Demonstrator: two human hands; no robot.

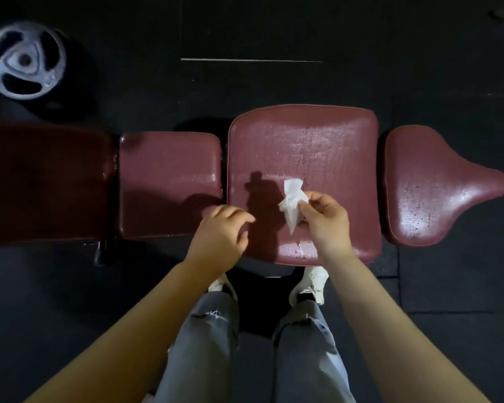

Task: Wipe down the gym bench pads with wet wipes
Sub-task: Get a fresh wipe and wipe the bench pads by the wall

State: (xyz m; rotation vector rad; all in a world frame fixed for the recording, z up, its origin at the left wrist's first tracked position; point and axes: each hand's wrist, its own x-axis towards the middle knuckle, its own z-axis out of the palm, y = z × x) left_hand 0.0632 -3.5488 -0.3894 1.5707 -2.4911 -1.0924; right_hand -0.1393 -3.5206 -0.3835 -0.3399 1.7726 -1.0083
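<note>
The right hand (325, 221) pinches a crumpled wipe (292, 206) just above the near half of the large pad (303, 141), so that pad lies directly under it. The left hand (223, 232) hovers beside it, loosely curled and holding nothing, nearer the smaller pad (169, 175) to the left.

Four maroon bench pads (303, 158) stand in a row on the dark floor (274, 30), a weight plate (25, 60) seemingly lying there too.

weight plate (24, 60): grey, flat on black floor (274, 30), far left | white floor line (250, 59): beyond pads
</note>
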